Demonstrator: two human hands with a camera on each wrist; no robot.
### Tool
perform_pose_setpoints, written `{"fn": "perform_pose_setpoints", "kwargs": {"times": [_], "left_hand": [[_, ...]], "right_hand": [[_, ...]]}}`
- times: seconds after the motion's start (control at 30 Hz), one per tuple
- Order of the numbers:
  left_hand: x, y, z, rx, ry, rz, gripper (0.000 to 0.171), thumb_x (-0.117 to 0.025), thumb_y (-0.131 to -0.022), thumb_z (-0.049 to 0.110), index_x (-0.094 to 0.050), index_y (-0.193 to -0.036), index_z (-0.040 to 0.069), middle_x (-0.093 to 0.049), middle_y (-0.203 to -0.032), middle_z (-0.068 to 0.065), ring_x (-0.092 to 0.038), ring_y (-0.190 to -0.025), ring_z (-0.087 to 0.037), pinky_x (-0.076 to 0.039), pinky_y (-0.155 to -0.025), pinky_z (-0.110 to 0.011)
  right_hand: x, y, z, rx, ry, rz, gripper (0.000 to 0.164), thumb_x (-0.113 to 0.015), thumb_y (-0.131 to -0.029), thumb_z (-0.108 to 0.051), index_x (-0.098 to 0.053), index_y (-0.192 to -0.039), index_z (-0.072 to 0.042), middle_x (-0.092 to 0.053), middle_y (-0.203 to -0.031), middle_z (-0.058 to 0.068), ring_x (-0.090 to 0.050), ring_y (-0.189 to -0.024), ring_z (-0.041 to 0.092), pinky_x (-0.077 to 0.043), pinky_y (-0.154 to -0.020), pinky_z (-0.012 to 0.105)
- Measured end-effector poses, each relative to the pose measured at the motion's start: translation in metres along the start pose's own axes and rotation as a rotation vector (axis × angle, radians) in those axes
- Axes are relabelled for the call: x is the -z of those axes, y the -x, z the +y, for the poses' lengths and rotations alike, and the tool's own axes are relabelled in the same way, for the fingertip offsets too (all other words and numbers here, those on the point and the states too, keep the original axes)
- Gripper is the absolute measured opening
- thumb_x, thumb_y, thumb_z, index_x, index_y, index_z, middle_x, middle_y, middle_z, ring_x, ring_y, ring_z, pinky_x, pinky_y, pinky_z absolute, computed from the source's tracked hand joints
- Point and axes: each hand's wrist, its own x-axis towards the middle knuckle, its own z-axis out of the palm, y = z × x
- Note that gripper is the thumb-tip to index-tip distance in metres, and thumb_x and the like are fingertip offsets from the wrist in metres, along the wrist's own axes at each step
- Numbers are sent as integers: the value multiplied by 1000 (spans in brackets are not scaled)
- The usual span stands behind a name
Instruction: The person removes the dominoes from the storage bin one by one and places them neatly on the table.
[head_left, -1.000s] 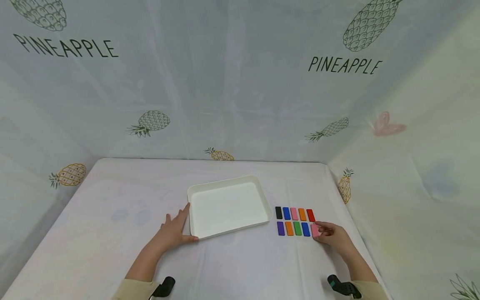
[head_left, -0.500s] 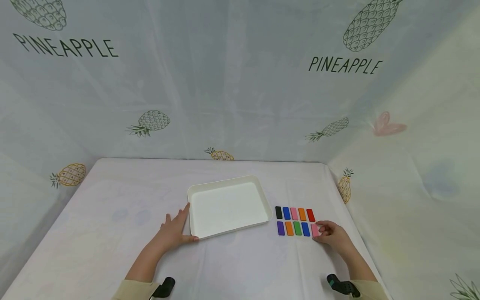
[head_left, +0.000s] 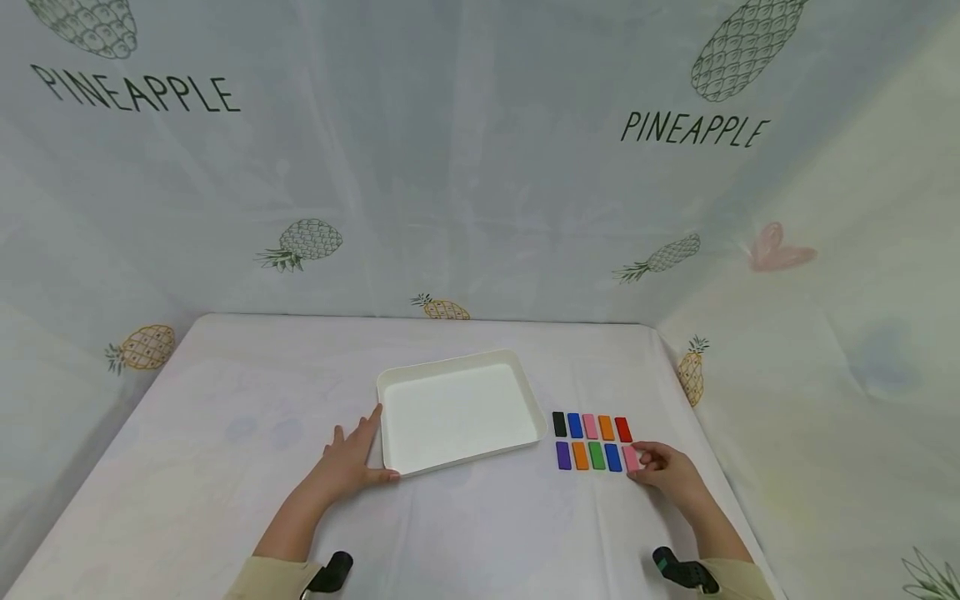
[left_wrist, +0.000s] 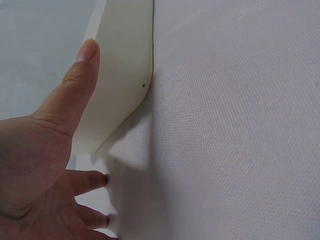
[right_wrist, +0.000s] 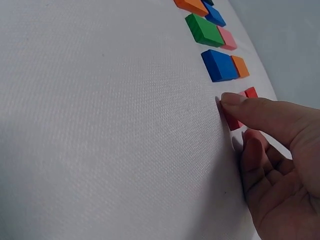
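A shallow white tray (head_left: 459,417) lies tilted at the middle of the table. At its near-left corner my left hand (head_left: 347,465) is spread, index finger at the left side and thumb by the near side; the left wrist view shows the thumb (left_wrist: 80,82) straight against the tray wall (left_wrist: 125,55). Right of the tray, small coloured blocks lie in two rows. My right hand (head_left: 667,477) pinches the pink block (head_left: 631,459) at the right end of the near row, thumb on its near end, index finger at its far end. The block appears to rest on the cloth.
Beside the pink block sits a blue block (head_left: 613,457), then green (head_left: 596,456), orange (head_left: 580,456) and purple (head_left: 563,456). The far row runs from a black block (head_left: 559,424) to a red one (head_left: 623,429). White cloth (head_left: 480,533) covers the table; pineapple-printed curtains surround it.
The hands, tray and blocks keep their places. Only a slight shift of the head view is visible.
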Motion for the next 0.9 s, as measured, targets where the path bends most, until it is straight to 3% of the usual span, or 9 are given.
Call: {"fn": "perform_pose_setpoints", "kwargs": {"times": [0.23, 0.53, 0.9], "left_hand": [[3, 3, 5, -1, -6, 0, 119, -84, -69, 48, -14, -155, 3, -25, -147, -39, -7, -130, -69, -15, -96, -81], [1, -1, 4, 2, -18, 3, 121, -85, -68, 49, -15, -155, 2, -25, -147, -40, -8, -128, -71, -16, -95, -81], [1, 1, 4, -8, -23, 0, 121, -85, -68, 48, -14, -155, 2, -26, -146, -41, -8, -128, -71, -17, -94, -82]], "right_hand": [[-1, -1, 3, 1, -13, 20, 56, -80, -79, -5, -56, -130, 1, -51, -94, 10, -49, -85, 23, -44, -63, 23], [1, 0, 4, 24, -53, -18, 63, -81, -80, -10, -49, -133, 2, -50, -97, 11, -48, -87, 23, -46, -65, 22], [-1, -3, 7, 1, -37, -6, 56, -78, -81, -3, -52, -130, 3, -50, -94, 10, -49, -84, 23, -46, -64, 23]]}}
